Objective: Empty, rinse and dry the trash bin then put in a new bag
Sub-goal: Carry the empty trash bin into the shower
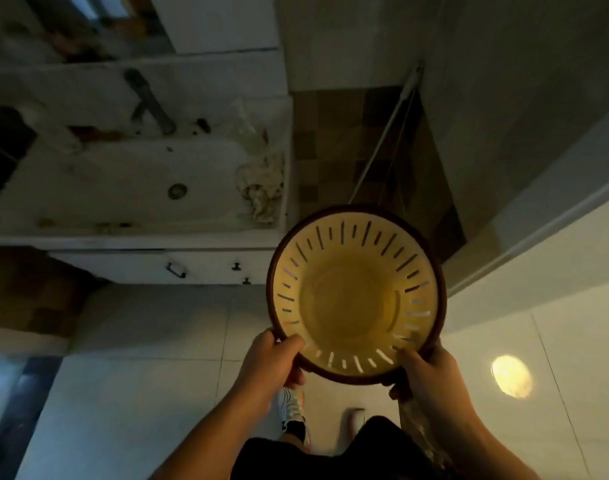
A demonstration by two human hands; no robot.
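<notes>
We hold the empty yellow slotted trash bin [356, 294] by its near rim, left hand [273, 358] and right hand [422, 374] gripping; the sink [123, 188] lies ahead-left, so rinsing seems next

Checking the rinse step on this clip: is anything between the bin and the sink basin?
Nothing visible blocks the way. Both hands, left and right, hold the yellow bin by its rim, in front of and right of the sink basin. A crumpled rag lies at the basin's right end; the middle is free.
</notes>
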